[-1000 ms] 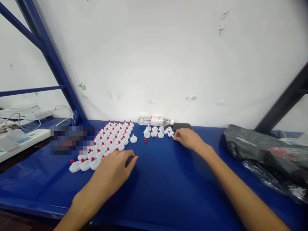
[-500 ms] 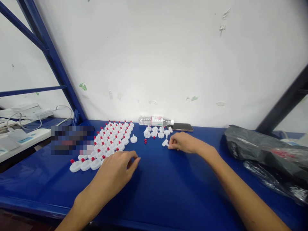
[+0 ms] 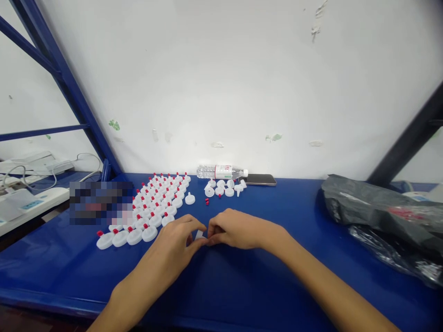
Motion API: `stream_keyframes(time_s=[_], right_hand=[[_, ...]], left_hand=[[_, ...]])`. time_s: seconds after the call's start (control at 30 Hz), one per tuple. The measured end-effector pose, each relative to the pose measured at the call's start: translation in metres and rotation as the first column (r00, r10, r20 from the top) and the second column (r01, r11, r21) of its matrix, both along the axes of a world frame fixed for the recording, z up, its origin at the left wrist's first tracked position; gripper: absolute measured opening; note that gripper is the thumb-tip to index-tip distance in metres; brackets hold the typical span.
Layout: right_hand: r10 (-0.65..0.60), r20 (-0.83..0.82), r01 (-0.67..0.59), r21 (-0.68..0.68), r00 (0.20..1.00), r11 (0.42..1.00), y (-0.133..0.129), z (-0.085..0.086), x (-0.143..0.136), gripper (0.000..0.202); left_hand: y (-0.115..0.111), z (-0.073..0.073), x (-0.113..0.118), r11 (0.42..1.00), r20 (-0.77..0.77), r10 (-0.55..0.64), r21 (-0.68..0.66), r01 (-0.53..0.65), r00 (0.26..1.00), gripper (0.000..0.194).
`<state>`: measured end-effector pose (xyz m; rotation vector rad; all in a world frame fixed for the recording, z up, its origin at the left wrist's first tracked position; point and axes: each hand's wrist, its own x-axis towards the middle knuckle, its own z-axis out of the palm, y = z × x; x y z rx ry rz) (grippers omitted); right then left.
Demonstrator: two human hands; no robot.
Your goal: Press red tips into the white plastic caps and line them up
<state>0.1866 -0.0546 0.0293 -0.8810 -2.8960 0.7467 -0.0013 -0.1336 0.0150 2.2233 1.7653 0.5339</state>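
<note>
Between my two hands is a white nozzle cap (image 3: 200,234), mostly covered by fingers. My left hand (image 3: 180,237) has its thumb and index finger closed about it from the left. From the other side, my right hand (image 3: 233,229) pinches it, fingertips meeting those of the left. Left of them stand rows of white nozzle caps with red tips (image 3: 149,233). One white nozzle cap without a red tip (image 3: 190,198) stands beside the rows. A few small red tips (image 3: 207,201) lie behind my hands, near a loose group of white nozzle caps (image 3: 229,192).
A clear plastic bottle (image 3: 221,172) lies against the wall, with a phone (image 3: 261,179) next to it. Grey plastic bags (image 3: 367,207) cover the right side of the blue table (image 3: 242,290). A power strip (image 3: 34,205) and cables are at the far left.
My right hand has brought a white nozzle cap from beside the loose group leftward and nearer to me. My left hand has closed on it.
</note>
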Motion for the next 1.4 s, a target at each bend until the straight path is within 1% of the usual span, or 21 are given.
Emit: stream_keyframes(time_s=[0.13, 0.23, 0.4, 0.47, 0.53, 0.6, 0.7, 0.8, 0.9, 0.97, 1.03, 1.13, 1.27, 1.4], right_hand=[[-0.081, -0.08, 0.088, 0.084, 0.993, 0.993, 0.011, -0.008, 0.003, 0.013], [-0.126, -0.098, 0.137, 0.113, 0.987, 0.984, 0.014, -0.013, 0.004, 0.012], [-0.056, -0.183, 0.1, 0.242, 0.981, 0.965, 0.014, -0.019, 0.003, 0.011], [-0.052, -0.25, 0.117, 0.25, 0.967, 0.961, 0.014, -0.021, 0.002, 0.007], [-0.07, -0.325, 0.145, 0.212, 0.943, 0.966, 0.014, -0.021, 0.0, 0.003], [-0.073, -0.394, 0.149, 0.165, 0.916, 0.975, 0.015, -0.02, -0.002, 0.007], [-0.062, -0.476, 0.149, 0.148, 0.877, 0.978, 0.015, -0.017, -0.005, 0.014], [-0.066, -0.536, 0.153, 0.119, 0.842, 0.981, 0.014, -0.015, -0.008, 0.011], [-0.113, -0.614, 0.124, -0.025, 0.781, 0.992, 0.011, -0.017, -0.012, 0.005], [-0.143, -0.644, 0.081, -0.125, 0.752, 0.989, 0.008, -0.02, -0.016, 0.003], [-0.165, -0.648, 0.049, -0.194, 0.743, 0.98, 0.006, -0.023, -0.018, 0.002], [-0.191, -0.636, 0.041, -0.243, 0.748, 0.969, 0.006, -0.026, -0.02, 0.004], [-0.187, -0.614, 0.03, -0.256, 0.767, 0.966, 0.008, -0.027, -0.019, 0.005], [-0.18, -0.601, 0.029, -0.251, 0.779, 0.968, 0.007, -0.025, -0.018, 0.008]], left_hand=[[0.005, -0.004, -0.005, 0.997, -0.007, 0.068, 0.026, -0.068, 0.998, 0.031], [0.006, -0.006, -0.009, 0.996, -0.022, 0.086, 0.01, -0.085, 0.996, 0.032], [0.004, -0.003, -0.007, 0.996, -0.06, 0.085, -0.009, -0.086, 0.995, 0.029], [0.004, -0.002, -0.005, 0.995, -0.058, 0.096, -0.013, -0.097, 0.994, 0.03], [0.006, -0.002, -0.003, 0.994, -0.05, 0.107, -0.028, -0.108, 0.993, 0.034], [0.008, -0.003, -0.002, 0.993, -0.043, 0.114, -0.034, -0.116, 0.993, 0.037], [0.009, -0.006, -0.004, 0.993, -0.047, 0.118, -0.021, -0.119, 0.992, 0.032], [0.009, -0.008, -0.006, 0.994, -0.068, 0.103, -0.034, -0.105, 0.992, 0.031], [0.009, -0.01, -0.008, 0.995, -0.083, 0.089, -0.034, -0.092, 0.993, 0.032], [0.009, -0.011, -0.009, 0.996, -0.088, 0.087, -0.029, -0.09, 0.992, 0.032], [0.01, -0.012, -0.009, 0.995, -0.098, 0.084, -0.038, -0.088, 0.992, 0.033], [0.009, -0.011, -0.007, 0.992, -0.133, 0.103, -0.054, -0.111, 0.986, 0.036], [0.007, -0.007, -0.003, 0.987, -0.181, 0.145, -0.045, -0.155, 0.973, 0.039], [0.006, -0.005, -0.002, 0.986, -0.179, 0.152, -0.041, -0.162, 0.972, 0.037]])
